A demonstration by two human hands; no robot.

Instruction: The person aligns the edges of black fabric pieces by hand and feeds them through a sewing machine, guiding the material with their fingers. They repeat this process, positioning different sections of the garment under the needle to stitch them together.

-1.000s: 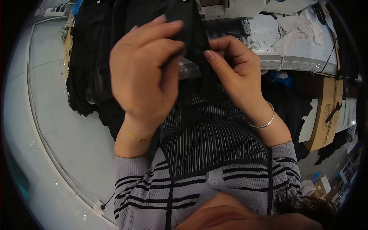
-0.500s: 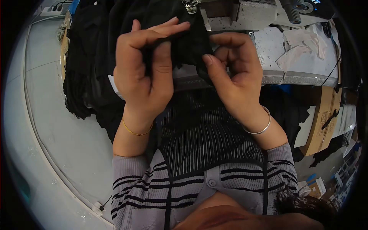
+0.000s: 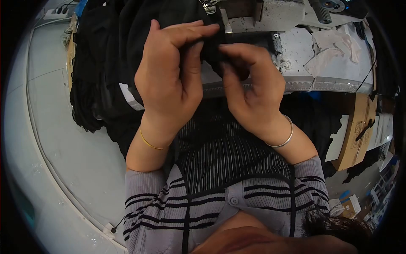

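Note:
Black fabric [image 3: 114,46] lies in folds at the upper left and runs up to a sewing machine's metal presser foot [image 3: 209,6]. My left hand [image 3: 171,67] is on this cloth, its thumb and fingers pinching it just below the foot. To the right, my right hand [image 3: 253,80] grips the cloth's edge between thumb and index finger. The two hands are close but apart. Cloth between the fingertips is dark, so its exact edge is hard to make out.
A ruler strip [image 3: 325,84] runs along the table's front edge. Pale fabric scraps [image 3: 334,46] lie on the machine bed at right. A cardboard box [image 3: 357,131] stands below right. A power strip [image 3: 56,14] sits at the upper left.
My left hand has moved right, closer to my right hand. My right hand has shifted slightly left, and the cloth between them has moved with them.

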